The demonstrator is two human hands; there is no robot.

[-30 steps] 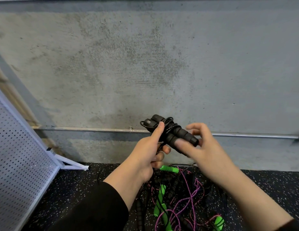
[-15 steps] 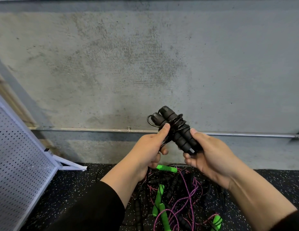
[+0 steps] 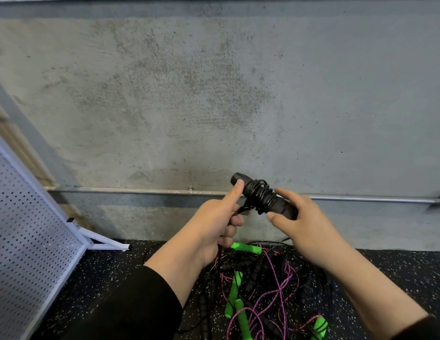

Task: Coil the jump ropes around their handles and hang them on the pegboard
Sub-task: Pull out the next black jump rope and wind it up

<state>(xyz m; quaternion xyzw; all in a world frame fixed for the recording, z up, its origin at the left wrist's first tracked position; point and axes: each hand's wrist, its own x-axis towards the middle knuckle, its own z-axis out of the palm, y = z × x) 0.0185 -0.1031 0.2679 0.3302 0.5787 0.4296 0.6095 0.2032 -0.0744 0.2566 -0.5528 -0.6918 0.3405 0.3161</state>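
Observation:
A black jump rope, its cord coiled round the paired handles, is held up in front of the concrete wall. My left hand grips the loose cord in curled fingers, with its thumb pressed against the upper handle end. My right hand pinches the lower handle end between thumb and fingers. The white pegboard leans at the far left, well apart from both hands. No pegs or hooks show on it.
A tangled pile of ropes lies on the speckled black floor under my hands, with green handles, purple cord and black cords. A metal pipe runs along the wall at hand height. The pegboard's white foot juts onto the floor.
The coiled black handles have tipped from steeply upright to lying more level. My right hand has loosened from a full grip to a pinch at the lower end; my left thumb stays on the top.

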